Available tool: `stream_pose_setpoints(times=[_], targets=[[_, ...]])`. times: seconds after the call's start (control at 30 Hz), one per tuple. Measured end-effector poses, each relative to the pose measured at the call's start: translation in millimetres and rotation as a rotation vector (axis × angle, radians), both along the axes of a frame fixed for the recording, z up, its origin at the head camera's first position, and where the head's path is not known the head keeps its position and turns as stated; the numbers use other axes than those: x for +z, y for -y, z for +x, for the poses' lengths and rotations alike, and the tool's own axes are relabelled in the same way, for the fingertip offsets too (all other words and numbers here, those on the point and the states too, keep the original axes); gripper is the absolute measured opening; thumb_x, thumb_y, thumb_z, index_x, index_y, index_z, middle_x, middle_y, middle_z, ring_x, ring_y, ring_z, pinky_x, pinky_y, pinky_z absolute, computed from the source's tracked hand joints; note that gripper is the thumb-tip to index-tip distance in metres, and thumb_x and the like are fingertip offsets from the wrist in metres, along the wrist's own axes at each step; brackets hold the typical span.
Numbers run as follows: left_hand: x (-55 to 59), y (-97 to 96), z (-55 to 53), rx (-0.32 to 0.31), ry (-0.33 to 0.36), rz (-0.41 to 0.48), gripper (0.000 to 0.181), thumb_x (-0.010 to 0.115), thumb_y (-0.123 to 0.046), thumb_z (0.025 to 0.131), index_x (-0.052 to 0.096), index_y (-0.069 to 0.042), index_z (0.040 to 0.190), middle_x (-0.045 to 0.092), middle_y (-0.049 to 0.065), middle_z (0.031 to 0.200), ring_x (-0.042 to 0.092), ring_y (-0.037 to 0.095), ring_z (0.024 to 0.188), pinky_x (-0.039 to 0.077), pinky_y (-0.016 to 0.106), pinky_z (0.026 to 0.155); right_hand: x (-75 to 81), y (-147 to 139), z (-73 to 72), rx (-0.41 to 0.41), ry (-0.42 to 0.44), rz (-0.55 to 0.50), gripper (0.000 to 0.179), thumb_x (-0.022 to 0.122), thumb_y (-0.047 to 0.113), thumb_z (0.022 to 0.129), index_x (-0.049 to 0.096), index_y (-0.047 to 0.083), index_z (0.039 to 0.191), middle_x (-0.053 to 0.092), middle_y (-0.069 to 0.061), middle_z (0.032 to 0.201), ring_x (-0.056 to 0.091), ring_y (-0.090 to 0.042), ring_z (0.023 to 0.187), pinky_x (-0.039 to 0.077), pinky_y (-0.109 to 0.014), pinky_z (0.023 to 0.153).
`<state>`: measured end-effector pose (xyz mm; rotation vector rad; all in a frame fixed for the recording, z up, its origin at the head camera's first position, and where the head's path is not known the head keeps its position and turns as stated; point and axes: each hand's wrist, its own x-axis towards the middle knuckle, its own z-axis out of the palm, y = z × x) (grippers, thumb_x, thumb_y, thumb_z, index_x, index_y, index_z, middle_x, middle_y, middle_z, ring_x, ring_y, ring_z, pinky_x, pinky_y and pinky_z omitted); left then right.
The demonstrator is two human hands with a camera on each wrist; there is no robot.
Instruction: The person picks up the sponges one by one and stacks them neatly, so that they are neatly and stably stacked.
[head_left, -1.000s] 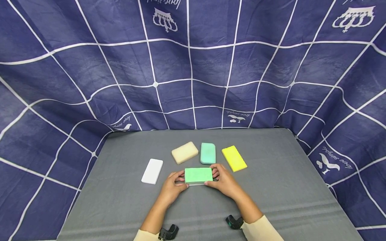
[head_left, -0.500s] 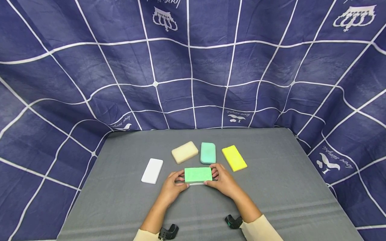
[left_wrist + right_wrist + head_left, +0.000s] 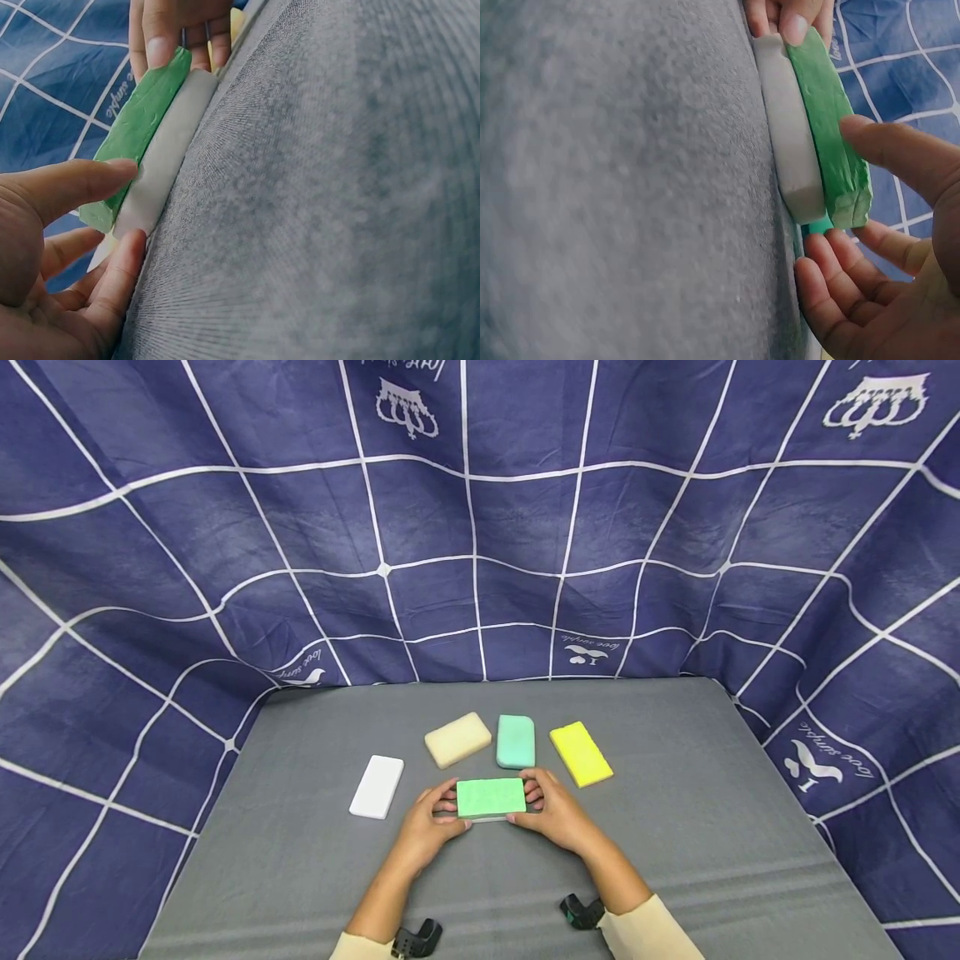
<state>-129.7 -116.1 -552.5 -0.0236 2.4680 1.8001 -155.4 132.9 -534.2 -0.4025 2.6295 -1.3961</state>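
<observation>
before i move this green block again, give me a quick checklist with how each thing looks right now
1. Left hand holding the green block: ok, thumb on its near side.
2. Right hand holding the other end: ok, thumb on the near side too.
3. Green block above the lower white block: ok, both wrist views show it.
4. Edges of the two lined up exactly: cannot tell, the views are too slanted.
5. Teal block well clear of the right fingers: not ok, they look very close in the head view.
6. Loose white block apart from the left hand: ok.
</observation>
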Motion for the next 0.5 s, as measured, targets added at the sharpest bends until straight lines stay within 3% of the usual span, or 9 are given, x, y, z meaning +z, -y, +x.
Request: stream_pose_setpoints(times=[0.23,0.5], targets=[[1.5,0.8,1.4,-0.007,0.003,0.014,0.073,0.085,-0.007,0.077,0.056,-0.01,0.144,0.059,0.014,0.125,0.063,0.025,0.11,0.059,0.027,0.087,-3.4,-8,-2.6,0.068,0.029,-0.05,0.07,0.085,0.022,0.083,0.052,0.007,0.142,0.056,-0.011,0.126,0.059,-0.021,0.107,0.055,-0.028,0.089],[2.6,-0.6,2.2,0.006,0.004,0.066,0.073,0.087,-0.007,0.076,0.057,-0.012,0.143,0.059,0.013,0.123,0.063,0.024,0.109,0.056,0.018,0.083,-4.4,-15,-3.2,0.072,0.1,-0.063,0.064,0.08,0.032,0.087,0.053,0.019,0.144,0.056,-0.007,0.138,0.06,-0.022,0.118,0.055,-0.033,0.094]])
